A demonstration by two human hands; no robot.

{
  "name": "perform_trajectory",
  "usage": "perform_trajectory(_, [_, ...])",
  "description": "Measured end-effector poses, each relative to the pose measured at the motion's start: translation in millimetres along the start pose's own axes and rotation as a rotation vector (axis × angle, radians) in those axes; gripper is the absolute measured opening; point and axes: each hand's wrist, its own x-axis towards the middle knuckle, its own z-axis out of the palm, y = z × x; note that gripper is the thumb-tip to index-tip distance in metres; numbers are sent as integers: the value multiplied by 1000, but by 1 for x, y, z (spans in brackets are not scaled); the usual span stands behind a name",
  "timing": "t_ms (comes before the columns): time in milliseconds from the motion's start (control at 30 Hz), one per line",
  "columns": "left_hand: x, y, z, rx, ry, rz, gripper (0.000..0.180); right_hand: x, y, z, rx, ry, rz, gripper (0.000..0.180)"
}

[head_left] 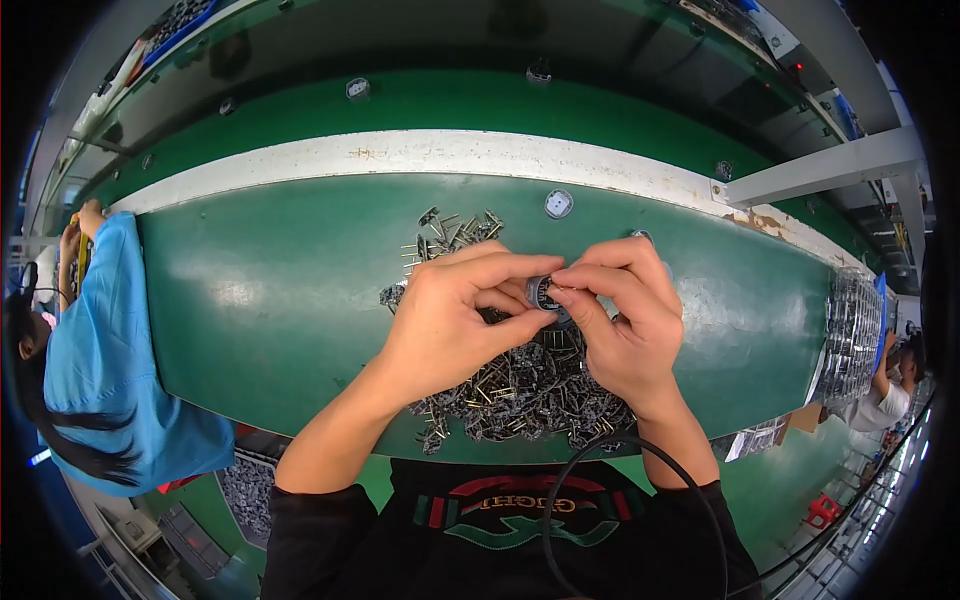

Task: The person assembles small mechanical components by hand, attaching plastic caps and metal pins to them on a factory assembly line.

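Observation:
Both of my hands meet over the middle of the green table. My left hand (pixel 455 310) pinches a small round grey and black part (pixel 540 292) between thumb and fingers. From the other side, the fingertips of my right hand (pixel 630 315) press together at the edge of the same part; whether they hold a second small piece is hidden. Below and behind my hands lies a heap of small dark parts with metal prongs (pixel 510 395). A smaller cluster of pronged parts (pixel 450 235) sits beyond my left hand. One round grey-white part (pixel 558 204) rests alone farther off.
A white rail (pixel 400 153) runs along the table's far side, with a green conveyor belt (pixel 440 105) carrying scattered round parts behind it. Stacked clear trays (pixel 850 335) stand at the right end. A co-worker in blue (pixel 110 350) is at the left. A black cable (pixel 640 440) crosses my right forearm.

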Motion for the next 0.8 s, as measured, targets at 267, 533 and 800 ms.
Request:
perform_trajectory(267, [2, 4, 5, -244, 32, -7, 39, -4, -1, 1, -73, 62, -58, 25])
perform_trajectory(533, [14, -6, -28, 70, 280, -13, 25, -1, 4, -33, -228, -279, 94, 26])
perform_trajectory(800, [82, -45, -139, 852, 738, 51, 21, -9, 12, -36, -323, -625, 97, 27])
